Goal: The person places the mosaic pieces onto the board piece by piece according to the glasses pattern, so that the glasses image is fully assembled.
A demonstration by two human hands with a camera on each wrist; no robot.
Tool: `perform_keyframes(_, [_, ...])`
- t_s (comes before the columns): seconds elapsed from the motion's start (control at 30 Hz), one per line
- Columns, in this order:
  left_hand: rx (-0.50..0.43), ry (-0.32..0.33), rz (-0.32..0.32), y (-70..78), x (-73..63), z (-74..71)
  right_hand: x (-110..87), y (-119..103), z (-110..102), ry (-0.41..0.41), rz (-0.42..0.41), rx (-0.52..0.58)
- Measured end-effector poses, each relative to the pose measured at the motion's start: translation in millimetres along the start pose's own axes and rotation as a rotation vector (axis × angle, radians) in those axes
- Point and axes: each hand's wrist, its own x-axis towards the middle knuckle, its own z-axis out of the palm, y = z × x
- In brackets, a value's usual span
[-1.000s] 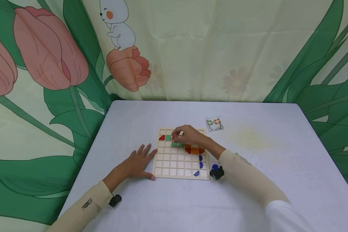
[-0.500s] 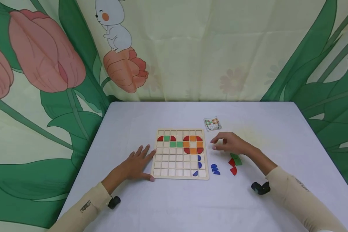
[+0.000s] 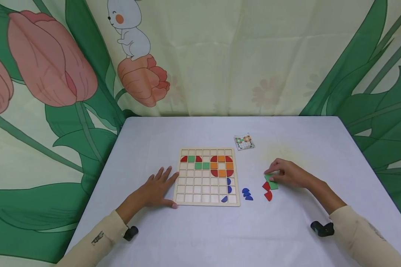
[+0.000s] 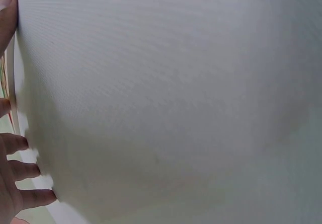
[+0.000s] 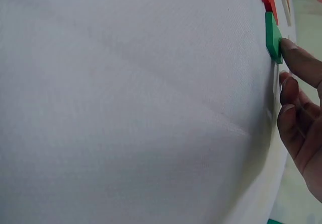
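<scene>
My left hand [image 3: 158, 189] lies with fingers spread on the white table, thumb and fingertips at the left edge of a wooden grid board [image 3: 200, 204]. The left wrist view shows those fingers [image 4: 30, 198] along its left side. On the board sit red quarter-round tiles [image 3: 184, 159], green squares [image 3: 205, 165], orange squares [image 3: 222, 173] and blue rounded tiles [image 3: 229, 189]. To the right of the board, my right hand [image 3: 289, 174] pinches a green square tile [image 3: 267, 178] between thumb and index finger. A second green square [image 3: 273, 185] lies beside it. In the right wrist view the thumb presses a green tile [image 5: 273, 38].
Two red tiles [image 3: 268, 195] lie just below the green ones. Several blue half-round tiles [image 3: 247, 193] lie between them and the board. A small pattern card [image 3: 244, 142] rests behind the board's right corner. A printed curtain [image 3: 220, 66] hangs behind the table.
My right hand has left the board, where a red tile now shows in the upper row, and moved right and down to the loose green tiles. My left hand has stayed put.
</scene>
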Motion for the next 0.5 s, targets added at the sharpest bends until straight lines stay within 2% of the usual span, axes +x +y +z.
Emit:
perform_keyframes(0.23, [0.003, 0.008, 0.003, 1.0, 0.0, -2.1, -3.8, 1.7, 0.6, -0.020, 0.005, -0.002])
perform_keyframes(0.5, [0.002, 0.008, 0.005, 1.1, -0.3, -3.2, -7.1, -1.8, 1.9, -0.004, -0.007, 0.010])
